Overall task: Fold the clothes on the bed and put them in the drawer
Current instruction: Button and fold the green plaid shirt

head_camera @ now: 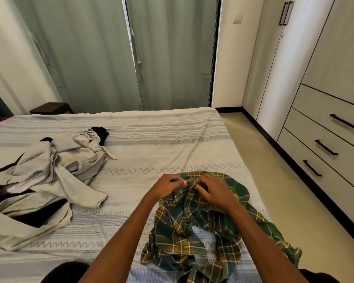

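A green and yellow plaid shirt [194,227] lies crumpled on the bed [151,139], near its right front corner. My left hand [166,187] and my right hand [215,190] both pinch the cloth at the shirt's far end, fingertips close together. A heap of beige garments [55,172] mixed with black ones [35,216] lies on the bed's left side, apart from my hands. To the right stands a pale cabinet with three closed drawers [325,148], each with a dark handle.
A strip of floor [274,180] runs between the bed and the cabinet. Green curtains [110,54] hang behind the bed. A dark nightstand [51,108] sits at the far left corner.
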{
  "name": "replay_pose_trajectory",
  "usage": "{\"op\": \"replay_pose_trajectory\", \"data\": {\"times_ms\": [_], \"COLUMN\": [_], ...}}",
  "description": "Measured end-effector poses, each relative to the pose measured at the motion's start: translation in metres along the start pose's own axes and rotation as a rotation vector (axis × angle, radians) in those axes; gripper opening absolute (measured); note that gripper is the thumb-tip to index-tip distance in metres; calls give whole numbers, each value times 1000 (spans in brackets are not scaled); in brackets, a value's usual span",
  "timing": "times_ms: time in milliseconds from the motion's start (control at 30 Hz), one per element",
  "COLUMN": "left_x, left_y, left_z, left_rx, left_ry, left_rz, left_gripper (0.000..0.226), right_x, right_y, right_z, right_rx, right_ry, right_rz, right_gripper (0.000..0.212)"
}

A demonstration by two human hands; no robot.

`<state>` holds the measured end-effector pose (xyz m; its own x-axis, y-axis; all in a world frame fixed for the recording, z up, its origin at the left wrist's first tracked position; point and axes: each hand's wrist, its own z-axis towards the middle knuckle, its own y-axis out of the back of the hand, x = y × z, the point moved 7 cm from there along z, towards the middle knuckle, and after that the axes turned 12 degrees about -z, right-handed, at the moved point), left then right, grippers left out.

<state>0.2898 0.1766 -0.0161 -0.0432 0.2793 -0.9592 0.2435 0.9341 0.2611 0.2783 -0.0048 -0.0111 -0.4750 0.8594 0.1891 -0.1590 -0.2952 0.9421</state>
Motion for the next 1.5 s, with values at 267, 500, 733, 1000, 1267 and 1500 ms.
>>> {"op": "replay_pose_trajectory", "data": {"times_ms": [267, 500, 733, 1000, 1267, 1500], "left_x": [-6, -8, -14, -23, -30, -29], "left_y": [-7, -12, -16, -20, -7, -13], "left_z": [-3, 0, -3, -9, -2, 5], "left_rx": [67, 17, -5, 48, -8, 96], "left_ry": [25, 69, 93, -63, -197, -163], "left_rz": [-176, -275, -312, -153, 91, 155], "left_gripper": [18, 8, 10, 24, 9, 2], "right_x": [9, 14, 16, 9, 1, -7], "right_y": [10, 14, 17, 24, 22, 19], "right_z": [0, -6, -15, -7, 6, 10], "right_rx": [-130, -248, -357, -327, -106, 57], "right_ry": [-39, -82, -117, -186, -159, -252], "right_rz": [52, 22, 4, 53, 273, 421], "right_gripper": [14, 17, 23, 19, 20, 12]}}
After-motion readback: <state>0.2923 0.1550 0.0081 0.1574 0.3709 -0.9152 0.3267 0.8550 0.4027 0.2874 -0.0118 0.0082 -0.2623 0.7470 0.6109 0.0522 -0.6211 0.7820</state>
